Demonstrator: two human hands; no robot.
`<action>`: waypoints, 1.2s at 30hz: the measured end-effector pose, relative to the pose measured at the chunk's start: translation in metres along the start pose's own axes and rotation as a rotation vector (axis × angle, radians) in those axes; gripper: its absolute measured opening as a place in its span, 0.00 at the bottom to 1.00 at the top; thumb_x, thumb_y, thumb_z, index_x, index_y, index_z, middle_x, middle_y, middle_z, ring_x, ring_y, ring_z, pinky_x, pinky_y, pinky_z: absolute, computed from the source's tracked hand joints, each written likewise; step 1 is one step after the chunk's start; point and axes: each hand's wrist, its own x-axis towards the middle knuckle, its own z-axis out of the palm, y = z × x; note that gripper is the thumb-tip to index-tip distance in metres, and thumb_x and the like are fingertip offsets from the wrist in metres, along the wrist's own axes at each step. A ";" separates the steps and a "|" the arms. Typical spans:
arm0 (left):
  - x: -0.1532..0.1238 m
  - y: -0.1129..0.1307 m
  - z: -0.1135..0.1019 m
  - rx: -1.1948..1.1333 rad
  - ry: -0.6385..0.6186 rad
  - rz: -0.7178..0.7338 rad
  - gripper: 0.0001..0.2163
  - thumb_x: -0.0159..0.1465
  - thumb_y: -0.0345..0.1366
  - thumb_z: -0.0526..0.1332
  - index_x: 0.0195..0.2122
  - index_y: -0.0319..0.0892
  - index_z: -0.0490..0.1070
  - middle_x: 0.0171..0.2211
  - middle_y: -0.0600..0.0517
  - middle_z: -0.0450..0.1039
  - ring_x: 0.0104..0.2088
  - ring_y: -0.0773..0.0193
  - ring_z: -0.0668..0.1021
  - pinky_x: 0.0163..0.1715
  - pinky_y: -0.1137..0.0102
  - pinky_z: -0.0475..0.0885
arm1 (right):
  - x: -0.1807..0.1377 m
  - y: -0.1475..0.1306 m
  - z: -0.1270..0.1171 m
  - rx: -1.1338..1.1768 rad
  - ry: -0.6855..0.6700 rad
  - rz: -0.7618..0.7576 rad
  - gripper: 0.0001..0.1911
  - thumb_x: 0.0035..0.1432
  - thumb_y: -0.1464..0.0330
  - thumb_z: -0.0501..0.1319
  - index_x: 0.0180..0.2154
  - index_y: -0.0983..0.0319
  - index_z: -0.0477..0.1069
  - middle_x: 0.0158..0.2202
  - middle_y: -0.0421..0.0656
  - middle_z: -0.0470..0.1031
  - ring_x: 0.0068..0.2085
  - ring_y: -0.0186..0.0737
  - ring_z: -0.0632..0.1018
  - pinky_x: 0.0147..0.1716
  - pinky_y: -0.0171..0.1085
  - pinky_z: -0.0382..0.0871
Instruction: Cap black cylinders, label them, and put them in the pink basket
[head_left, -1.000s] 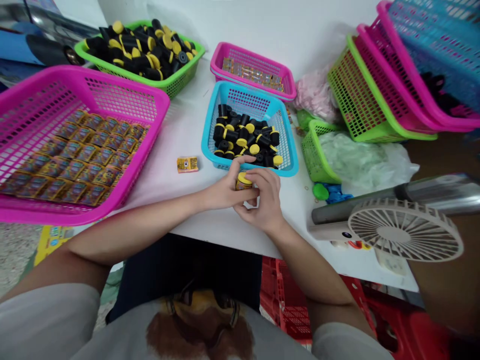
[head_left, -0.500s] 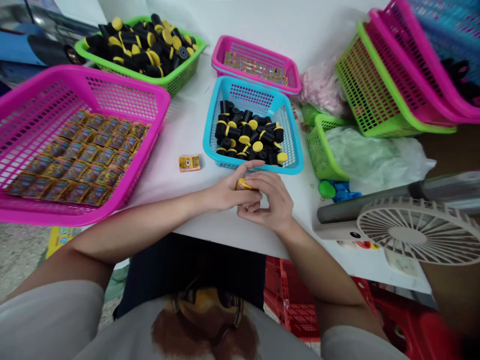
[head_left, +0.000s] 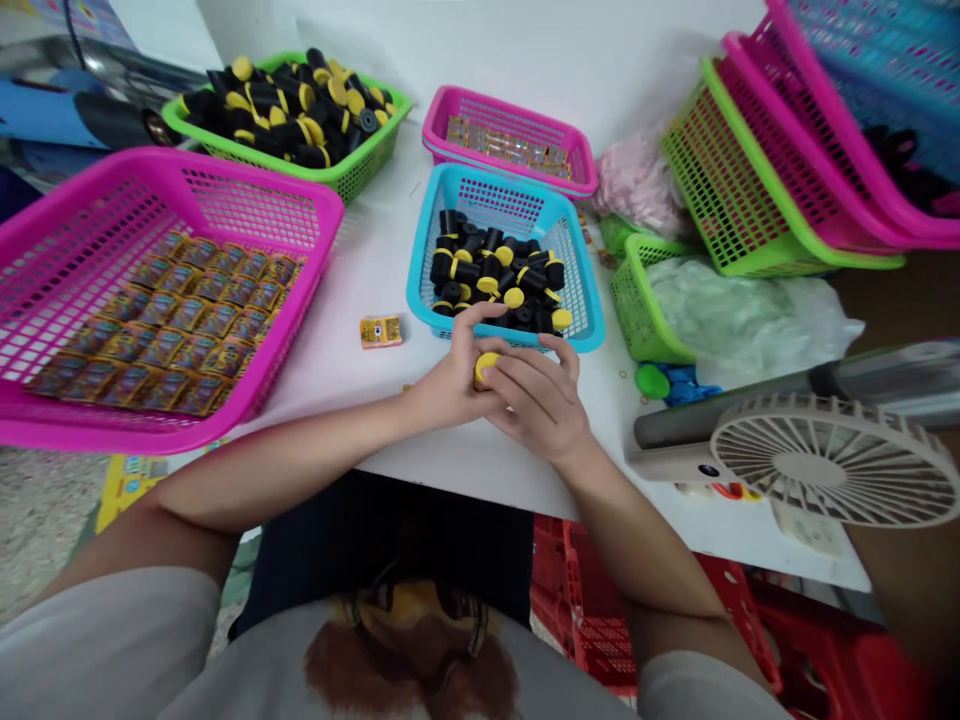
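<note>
Above the front part of the table, my left hand (head_left: 448,388) is closed around a small yellow-capped cylinder (head_left: 484,370). My right hand (head_left: 546,408) meets it from the other side, its fingers lying against the cylinder. Most of the cylinder's body is hidden by the fingers; its round yellow end shows. Just beyond the hands stands a blue basket (head_left: 592,300) of black cylinders with yellow ends (head_left: 491,270). Left of the hands lies a small printed yellow packet or label stack (head_left: 381,331). A tiny yellow edge peeks out beside my left wrist.
A pink basket (head_left: 300,200) at left holds rows of wrapped, printed pieces (head_left: 180,315). Behind are a green basket (head_left: 352,185) of black-and-yellow cylinders and another pink basket (head_left: 510,95). Stacked baskets, plastic bags (head_left: 750,305) and a small fan (head_left: 825,468) stand at right.
The cylinder has turned in my hands, so its yellow end now faces up more. My right fingers have shifted over it and closed the gap between the hands. The view has tilted slightly.
</note>
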 end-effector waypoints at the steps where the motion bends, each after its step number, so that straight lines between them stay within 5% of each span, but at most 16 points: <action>1: 0.001 -0.003 0.001 0.039 0.030 0.050 0.33 0.61 0.36 0.68 0.59 0.50 0.47 0.38 0.54 0.70 0.36 0.63 0.78 0.36 0.67 0.74 | 0.000 0.001 0.002 -0.003 0.016 0.006 0.22 0.65 0.66 0.67 0.58 0.52 0.67 0.45 0.41 0.81 0.49 0.42 0.81 0.63 0.52 0.70; 6: 0.003 0.007 -0.006 0.242 0.132 0.115 0.20 0.65 0.39 0.67 0.49 0.47 0.56 0.40 0.53 0.71 0.37 0.65 0.77 0.38 0.68 0.75 | -0.002 0.009 0.008 -0.040 0.064 0.041 0.26 0.62 0.66 0.68 0.60 0.51 0.67 0.44 0.44 0.77 0.48 0.47 0.76 0.58 0.54 0.73; 11: -0.034 0.087 -0.033 0.645 0.120 0.114 0.09 0.68 0.37 0.68 0.41 0.44 0.68 0.47 0.47 0.80 0.44 0.61 0.83 0.47 0.64 0.78 | -0.001 0.018 0.008 -0.120 0.087 0.046 0.29 0.58 0.73 0.69 0.59 0.51 0.69 0.46 0.46 0.75 0.49 0.49 0.73 0.53 0.52 0.72; 14: -0.053 0.137 -0.063 0.850 0.115 0.115 0.08 0.67 0.35 0.69 0.40 0.44 0.70 0.49 0.46 0.81 0.48 0.59 0.84 0.48 0.64 0.79 | 0.002 0.018 0.006 -0.113 0.057 0.047 0.27 0.58 0.73 0.68 0.58 0.53 0.70 0.45 0.46 0.78 0.49 0.51 0.74 0.51 0.52 0.71; 17: -0.038 0.154 -0.111 1.028 0.143 0.091 0.10 0.65 0.35 0.71 0.35 0.44 0.69 0.50 0.47 0.81 0.47 0.58 0.83 0.47 0.63 0.78 | 0.002 0.011 0.007 -0.051 0.004 0.042 0.24 0.59 0.74 0.67 0.56 0.54 0.71 0.44 0.45 0.80 0.48 0.50 0.75 0.53 0.53 0.69; 19: -0.013 0.140 -0.149 1.076 0.189 0.013 0.12 0.64 0.35 0.71 0.32 0.42 0.66 0.47 0.46 0.81 0.47 0.57 0.82 0.46 0.62 0.78 | 0.002 0.007 0.009 -0.014 -0.026 0.039 0.21 0.59 0.74 0.66 0.54 0.55 0.72 0.43 0.44 0.81 0.48 0.49 0.76 0.53 0.52 0.68; 22: 0.024 0.094 -0.199 0.999 0.333 -0.330 0.11 0.63 0.37 0.71 0.33 0.42 0.67 0.39 0.49 0.80 0.39 0.60 0.81 0.44 0.64 0.78 | 0.001 0.005 0.013 0.023 -0.050 0.048 0.17 0.61 0.73 0.65 0.50 0.55 0.74 0.43 0.43 0.82 0.48 0.48 0.76 0.52 0.51 0.67; 26: 0.046 0.033 -0.234 0.936 0.452 -0.735 0.11 0.60 0.36 0.73 0.33 0.40 0.71 0.32 0.51 0.78 0.36 0.62 0.80 0.45 0.65 0.79 | 0.000 0.010 0.016 0.045 -0.041 0.074 0.12 0.62 0.74 0.65 0.47 0.56 0.75 0.42 0.43 0.82 0.48 0.47 0.76 0.51 0.49 0.66; 31: 0.045 0.000 -0.244 0.867 0.413 -0.821 0.12 0.56 0.36 0.74 0.34 0.38 0.73 0.27 0.53 0.76 0.27 0.65 0.77 0.34 0.68 0.77 | -0.003 0.014 0.015 0.076 -0.057 0.096 0.10 0.61 0.74 0.65 0.44 0.57 0.77 0.43 0.43 0.82 0.50 0.49 0.75 0.52 0.49 0.65; 36: 0.042 -0.008 -0.263 0.951 0.378 -0.817 0.12 0.51 0.36 0.77 0.26 0.39 0.73 0.19 0.56 0.71 0.25 0.64 0.74 0.34 0.68 0.73 | -0.003 0.008 0.016 0.141 -0.090 0.079 0.09 0.62 0.74 0.64 0.42 0.57 0.78 0.44 0.43 0.82 0.50 0.47 0.74 0.54 0.50 0.63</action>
